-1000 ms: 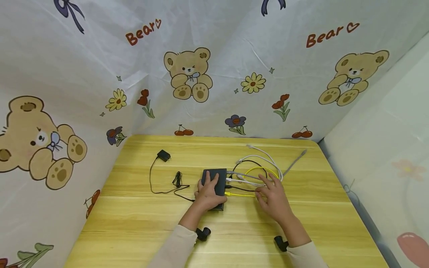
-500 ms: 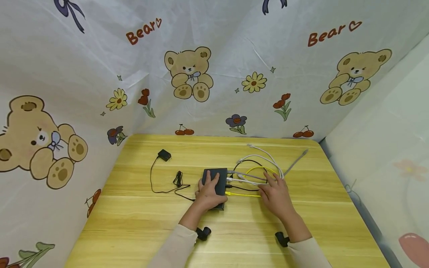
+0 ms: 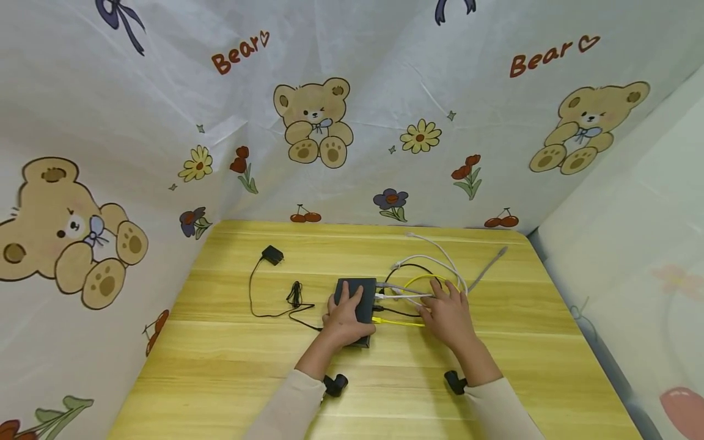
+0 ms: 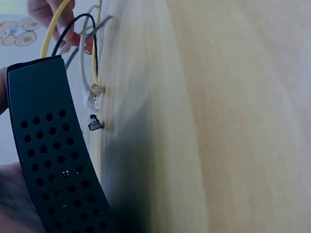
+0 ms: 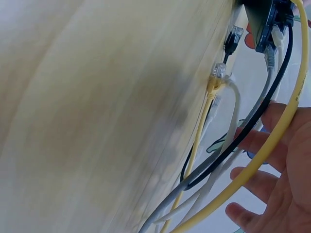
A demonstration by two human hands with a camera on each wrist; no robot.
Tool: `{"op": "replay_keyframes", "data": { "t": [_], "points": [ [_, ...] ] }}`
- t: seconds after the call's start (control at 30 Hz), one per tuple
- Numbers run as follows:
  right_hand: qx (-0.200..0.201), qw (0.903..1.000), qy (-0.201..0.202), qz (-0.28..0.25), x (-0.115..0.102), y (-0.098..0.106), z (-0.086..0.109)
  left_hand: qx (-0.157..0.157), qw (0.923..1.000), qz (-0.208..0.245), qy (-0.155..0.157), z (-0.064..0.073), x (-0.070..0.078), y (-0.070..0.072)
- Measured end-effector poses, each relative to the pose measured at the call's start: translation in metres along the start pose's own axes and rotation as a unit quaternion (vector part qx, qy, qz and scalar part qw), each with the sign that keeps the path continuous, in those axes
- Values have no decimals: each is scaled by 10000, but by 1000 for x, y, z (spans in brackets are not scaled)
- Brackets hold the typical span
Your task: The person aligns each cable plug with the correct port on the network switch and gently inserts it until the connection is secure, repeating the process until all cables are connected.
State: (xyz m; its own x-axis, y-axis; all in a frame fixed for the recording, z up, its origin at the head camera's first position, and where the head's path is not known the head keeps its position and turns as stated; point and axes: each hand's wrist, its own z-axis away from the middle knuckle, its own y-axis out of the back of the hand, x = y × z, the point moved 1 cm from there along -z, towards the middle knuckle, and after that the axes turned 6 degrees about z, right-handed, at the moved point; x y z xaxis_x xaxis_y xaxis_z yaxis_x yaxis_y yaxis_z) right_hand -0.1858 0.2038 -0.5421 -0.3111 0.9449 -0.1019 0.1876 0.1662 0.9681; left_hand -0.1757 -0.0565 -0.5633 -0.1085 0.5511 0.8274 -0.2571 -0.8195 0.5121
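Note:
My left hand [image 3: 345,324] grips a black network switch [image 3: 367,300], fingers spread over its top and thumb at the near right edge. In the left wrist view the switch's perforated side [image 4: 53,145] faces the camera. Yellow [image 3: 404,322], black [image 3: 404,313], white [image 3: 406,296] and grey network cables run from its right side. Among them is my right hand [image 3: 452,313], fingers apart. In the right wrist view those fingers [image 5: 260,182] lie behind the black cable [image 5: 240,133] and the yellow cable [image 5: 272,143], touching or very near them; no firm grip shows.
Loose cable ends with clear plugs [image 5: 219,71] lie past the right hand; a grey end [image 3: 502,251] points back right. A black power adapter [image 3: 272,255] lies at the back left, its bundled cord [image 3: 295,296] leading to the switch. A printed bear curtain hangs behind the wooden table [image 3: 231,379].
My right hand shifts slightly right along the cables, then back left, its fingers now lower over them. My left hand stays on the switch.

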Motion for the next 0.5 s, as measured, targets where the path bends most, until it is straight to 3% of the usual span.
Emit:
{"op": "replay_keyframes", "data": {
  "t": [0.17, 0.5],
  "points": [
    [-128, 9998, -102, 64, -2, -4, -8, 19, 10000, -27, -13, 0, 1, 1],
    [-865, 9954, -404, 19, -7, -7, -22, -4, 10000, -50, 1, -1, 1, 1]
  ]
}}
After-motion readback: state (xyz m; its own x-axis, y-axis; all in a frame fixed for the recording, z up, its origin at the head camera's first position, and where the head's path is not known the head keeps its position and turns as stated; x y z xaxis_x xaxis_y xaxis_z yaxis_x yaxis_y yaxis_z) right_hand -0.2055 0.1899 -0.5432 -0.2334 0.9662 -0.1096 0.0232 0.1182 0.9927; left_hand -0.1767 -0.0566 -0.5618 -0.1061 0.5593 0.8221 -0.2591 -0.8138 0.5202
